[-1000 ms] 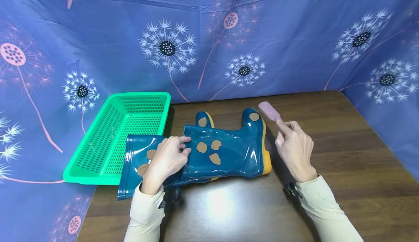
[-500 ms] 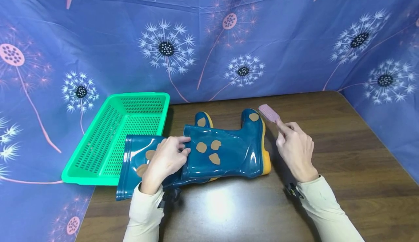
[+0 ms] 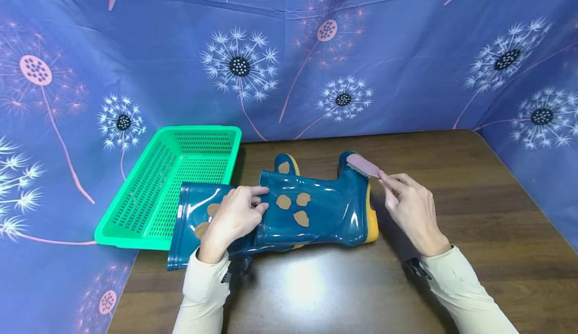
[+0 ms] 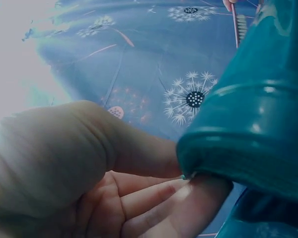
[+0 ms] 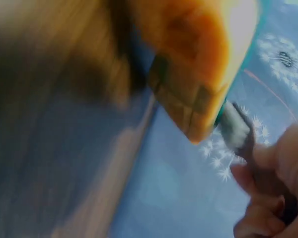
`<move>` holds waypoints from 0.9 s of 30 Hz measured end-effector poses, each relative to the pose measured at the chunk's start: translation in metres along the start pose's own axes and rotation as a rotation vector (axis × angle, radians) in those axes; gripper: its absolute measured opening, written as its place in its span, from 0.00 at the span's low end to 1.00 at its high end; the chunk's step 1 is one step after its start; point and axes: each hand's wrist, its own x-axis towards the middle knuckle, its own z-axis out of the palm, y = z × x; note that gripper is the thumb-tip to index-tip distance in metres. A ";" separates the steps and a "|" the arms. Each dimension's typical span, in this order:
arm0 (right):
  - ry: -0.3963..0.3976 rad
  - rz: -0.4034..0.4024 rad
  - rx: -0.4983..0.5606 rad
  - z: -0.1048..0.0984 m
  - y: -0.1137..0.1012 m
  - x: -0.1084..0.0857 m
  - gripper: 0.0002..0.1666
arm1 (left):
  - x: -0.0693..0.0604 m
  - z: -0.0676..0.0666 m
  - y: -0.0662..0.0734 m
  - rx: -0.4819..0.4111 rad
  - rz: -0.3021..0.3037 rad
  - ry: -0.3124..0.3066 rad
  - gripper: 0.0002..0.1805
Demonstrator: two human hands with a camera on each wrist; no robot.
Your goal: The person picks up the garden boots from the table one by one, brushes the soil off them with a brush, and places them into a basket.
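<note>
A teal rubber boot (image 3: pixel 325 208) with a yellow sole and brown patches lies on its side across a second boot (image 3: pixel 178 246). My left hand (image 3: pixel 235 216) pinches the upper boot's cuff; in the left wrist view the thumb and fingers (image 4: pixel 203 203) hold the rim (image 4: pixel 208 148). Gripped by its handle in my right hand (image 3: pixel 413 211) is a pink brush (image 3: pixel 363 165), its bristles at the upper boot's toe, covering the patch there. The right wrist view shows the brush head (image 5: pixel 234 126) beside the yellow sole (image 5: pixel 188 94), blurred.
A green plastic basket (image 3: pixel 124 240) stands at the left, behind the lower boot's shaft. The wooden table (image 3: pixel 474 198) extends to the right. A blue cloth with dandelion prints (image 3: pixel 280 48) hangs behind and around the table.
My right hand has brought the brush left, from beside the toe onto the upper boot's toe. The left hand keeps its hold, and the head view has shifted slightly.
</note>
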 end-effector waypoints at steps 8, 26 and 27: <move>0.001 -0.032 -0.013 0.000 0.002 -0.003 0.16 | -0.001 0.001 0.001 0.007 -0.004 -0.001 0.24; 0.035 -0.064 -0.031 -0.002 0.008 -0.008 0.19 | -0.001 0.001 -0.001 -0.001 0.018 0.004 0.23; 0.042 -0.053 -0.033 -0.002 0.008 -0.007 0.18 | -0.001 0.001 -0.001 -0.001 0.017 0.001 0.24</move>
